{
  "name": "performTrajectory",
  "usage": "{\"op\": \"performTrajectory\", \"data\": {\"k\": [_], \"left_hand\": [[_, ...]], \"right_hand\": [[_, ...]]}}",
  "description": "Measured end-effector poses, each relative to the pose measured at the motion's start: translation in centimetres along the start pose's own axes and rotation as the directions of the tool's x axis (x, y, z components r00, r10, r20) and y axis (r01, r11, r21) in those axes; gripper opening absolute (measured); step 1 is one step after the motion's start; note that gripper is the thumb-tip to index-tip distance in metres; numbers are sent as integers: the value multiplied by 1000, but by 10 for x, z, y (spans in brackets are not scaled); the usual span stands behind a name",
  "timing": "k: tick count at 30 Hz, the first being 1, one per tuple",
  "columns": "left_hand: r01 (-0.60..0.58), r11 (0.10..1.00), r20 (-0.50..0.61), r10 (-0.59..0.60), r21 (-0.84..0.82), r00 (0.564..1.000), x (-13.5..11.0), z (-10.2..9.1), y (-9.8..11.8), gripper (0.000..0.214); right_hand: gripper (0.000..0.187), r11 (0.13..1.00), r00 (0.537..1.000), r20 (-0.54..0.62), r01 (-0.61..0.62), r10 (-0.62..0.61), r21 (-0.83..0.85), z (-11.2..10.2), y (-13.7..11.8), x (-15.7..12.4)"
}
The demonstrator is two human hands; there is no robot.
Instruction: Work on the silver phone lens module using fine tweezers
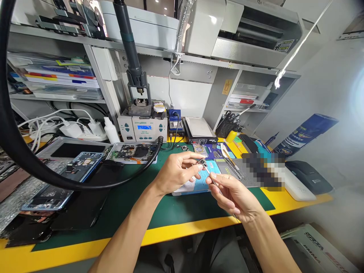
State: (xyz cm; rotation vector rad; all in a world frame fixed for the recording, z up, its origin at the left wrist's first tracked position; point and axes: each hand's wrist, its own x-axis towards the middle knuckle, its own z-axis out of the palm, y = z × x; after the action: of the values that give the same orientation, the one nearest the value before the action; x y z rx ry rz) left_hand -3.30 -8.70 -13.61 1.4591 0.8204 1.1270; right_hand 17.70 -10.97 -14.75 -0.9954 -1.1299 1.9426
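Thick black hose (pixel 85 186) loops across the left foreground, over a blue phone frame (pixel 61 184), and ends beside the hot-air station (pixel 142 129). Above a light-blue box (pixel 186 188), the left hand (pixel 179 170) has thumb and fingers clamped on a small camera module (pixel 203 162), its round lens facing out, probably so the other hand can get at it. The right hand (pixel 231 193) pinches a slim metal tool (pixel 214 182) between thumb and forefinger, pen-like, seemingly for fine control; its tip meets the module's lower edge, though whether it is split like tweezers I cannot tell. Brushes and slender tools lie on a grey perforated mat (pixel 251 182), likely to stay within reach. Underneath everything spreads a green work mat (pixel 165 214) on a yellow bench (pixel 170 234), with grey shelving (pixel 218 89) behind and a spray can (pixel 305 134) at right
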Motion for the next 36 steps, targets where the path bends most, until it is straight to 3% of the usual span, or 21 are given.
{"op": "performTrajectory", "data": {"k": [8, 15, 27, 36], "left_hand": [[23, 1000, -33, -22, 12, 999, 0, 0, -2, 33], [67, 997, -47, -66, 34, 997, 0, 0, 0, 32], [120, 992, -70, -117, 36, 991, 2, 2, -2, 34], [139, 990, -68, -139, -10, 988, 2, 2, -3, 31]], "right_hand": [[35, 977, 986, -145, 49, -80, -209, 8, 0, -2], [38, 879, 930, -263, 111, -256, -463, 20, -2, -5], [35, 650, 800, -290, 157, -525, -743, 21, 6, -6], [30, 471, 710, -197, 211, -676, -856, 24, 7, -1]]}}
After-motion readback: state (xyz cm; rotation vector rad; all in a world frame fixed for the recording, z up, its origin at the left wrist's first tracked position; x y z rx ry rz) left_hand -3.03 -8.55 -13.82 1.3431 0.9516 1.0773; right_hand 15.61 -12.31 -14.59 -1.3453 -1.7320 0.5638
